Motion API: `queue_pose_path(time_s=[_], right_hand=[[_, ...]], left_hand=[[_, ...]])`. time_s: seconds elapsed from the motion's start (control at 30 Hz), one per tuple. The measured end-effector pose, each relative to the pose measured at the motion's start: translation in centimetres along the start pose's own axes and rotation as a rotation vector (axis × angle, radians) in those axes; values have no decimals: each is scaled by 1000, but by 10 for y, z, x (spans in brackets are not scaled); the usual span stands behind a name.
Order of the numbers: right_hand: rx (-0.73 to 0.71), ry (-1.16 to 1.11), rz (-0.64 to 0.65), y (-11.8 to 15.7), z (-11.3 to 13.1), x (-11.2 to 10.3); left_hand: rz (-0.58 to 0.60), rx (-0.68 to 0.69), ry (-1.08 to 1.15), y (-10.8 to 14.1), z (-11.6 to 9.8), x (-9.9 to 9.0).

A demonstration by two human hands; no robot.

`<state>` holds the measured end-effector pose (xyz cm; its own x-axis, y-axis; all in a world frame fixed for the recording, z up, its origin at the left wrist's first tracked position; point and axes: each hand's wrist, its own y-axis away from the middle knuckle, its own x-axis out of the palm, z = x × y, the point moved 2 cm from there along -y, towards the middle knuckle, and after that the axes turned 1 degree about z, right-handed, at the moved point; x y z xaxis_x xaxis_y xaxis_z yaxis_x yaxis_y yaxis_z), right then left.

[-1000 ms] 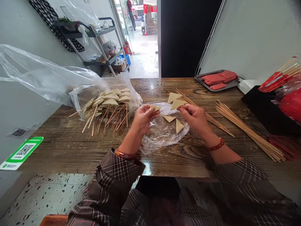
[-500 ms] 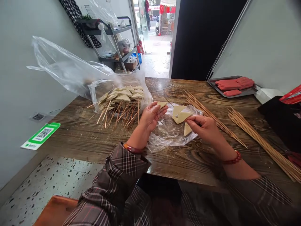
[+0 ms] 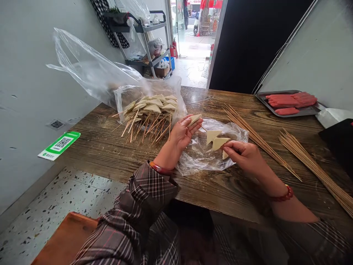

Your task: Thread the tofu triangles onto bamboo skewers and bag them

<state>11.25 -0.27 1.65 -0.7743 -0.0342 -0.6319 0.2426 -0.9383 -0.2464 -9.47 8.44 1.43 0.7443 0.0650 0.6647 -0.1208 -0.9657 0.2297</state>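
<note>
My left hand [image 3: 182, 133] is palm up, holding a pale tofu-like triangle [image 3: 195, 119] between thumb and fingers. A thin bamboo skewer [image 3: 204, 129] shows just beside that triangle, its tip close to or at the piece. With thumb and forefinger, my right hand [image 3: 244, 154] pinches the skewer, where more pale triangles [image 3: 220, 143] appear to be threaded; one is partly hidden by my fingers. Beneath both hands lies a crumpled clear plastic bag [image 3: 193, 163]. A pile of skewered triangles [image 3: 153, 108] rests to the left in a large clear bag [image 3: 93, 75].
Two bundles of bamboo skewers, a nearer-centre bundle [image 3: 261, 143] and a right-hand bundle [image 3: 311, 163], lie on the wooden table [image 3: 110, 154]. A dark tray [image 3: 275, 110] with reddish-pink pieces stands at the back right. A green-and-white code card [image 3: 59, 145] sits at the left edge.
The camera view has shifted, so the scene sits further right and higher. My right hand and the threaded triangles have come slightly nearer to me; my left hand still holds its triangle.
</note>
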Motion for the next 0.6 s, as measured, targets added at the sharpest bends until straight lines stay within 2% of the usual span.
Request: queue_pose_path(time_s=[0.6], right_hand=[[-14, 2, 1, 0, -4, 2]], left_hand=[[10, -14, 25, 4, -1, 3]])
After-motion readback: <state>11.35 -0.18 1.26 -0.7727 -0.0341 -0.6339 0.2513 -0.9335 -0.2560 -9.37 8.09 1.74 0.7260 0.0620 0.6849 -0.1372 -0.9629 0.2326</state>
